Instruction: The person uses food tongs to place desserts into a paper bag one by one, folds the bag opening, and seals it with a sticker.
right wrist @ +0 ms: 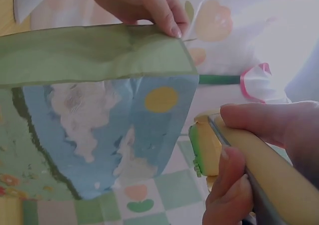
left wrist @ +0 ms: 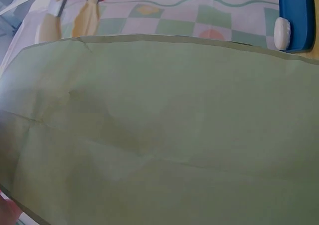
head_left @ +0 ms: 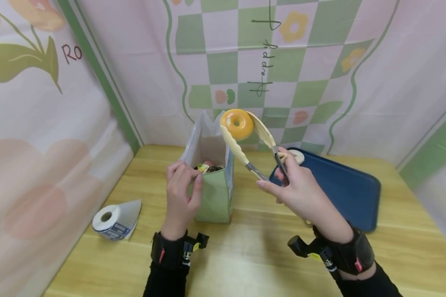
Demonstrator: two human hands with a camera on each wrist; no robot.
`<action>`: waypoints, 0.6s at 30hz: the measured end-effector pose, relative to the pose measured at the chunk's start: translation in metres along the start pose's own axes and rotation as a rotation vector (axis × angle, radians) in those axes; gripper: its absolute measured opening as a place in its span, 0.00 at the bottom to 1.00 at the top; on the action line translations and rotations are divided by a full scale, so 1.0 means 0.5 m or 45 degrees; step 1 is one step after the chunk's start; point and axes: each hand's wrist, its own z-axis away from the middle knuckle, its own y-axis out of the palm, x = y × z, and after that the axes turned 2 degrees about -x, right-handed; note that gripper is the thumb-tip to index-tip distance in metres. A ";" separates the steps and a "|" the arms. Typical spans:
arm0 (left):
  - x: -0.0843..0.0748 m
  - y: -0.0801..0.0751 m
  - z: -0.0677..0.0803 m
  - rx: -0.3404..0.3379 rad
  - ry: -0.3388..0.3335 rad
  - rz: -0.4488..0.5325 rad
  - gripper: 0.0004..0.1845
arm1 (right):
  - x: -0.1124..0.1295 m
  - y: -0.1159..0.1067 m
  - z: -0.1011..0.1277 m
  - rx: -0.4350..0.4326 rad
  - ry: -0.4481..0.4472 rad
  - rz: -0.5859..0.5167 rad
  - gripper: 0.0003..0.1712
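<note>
Above the open paper bag (head_left: 214,194), whose rim our left hand (head_left: 181,198) pinches, our right hand (head_left: 301,192) squeezes tongs (head_left: 253,142) around an orange donut (head_left: 237,123) that we judge light, smooth, slippery, best clamped across its sides.

This looks like a small staged booth rather than a lived-in room. Printed fabric backdrops (head_left: 319,62) with green and pink checks, flowers and tulips hang close around a light wooden table (head_left: 252,255) on three sides. A blue tray (head_left: 342,185), a paper bag (head_left: 213,194) and a label roll (head_left: 113,220) are the only furnishings.
</note>
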 end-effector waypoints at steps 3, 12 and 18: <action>0.000 0.001 0.000 -0.010 0.007 0.003 0.17 | 0.014 0.002 0.002 0.001 -0.040 -0.003 0.47; -0.003 -0.001 0.000 -0.018 0.005 0.009 0.17 | 0.033 0.024 0.000 0.061 -0.053 -0.054 0.49; -0.006 0.000 -0.001 -0.001 0.010 0.029 0.16 | 0.042 0.038 -0.003 0.093 -0.075 -0.115 0.47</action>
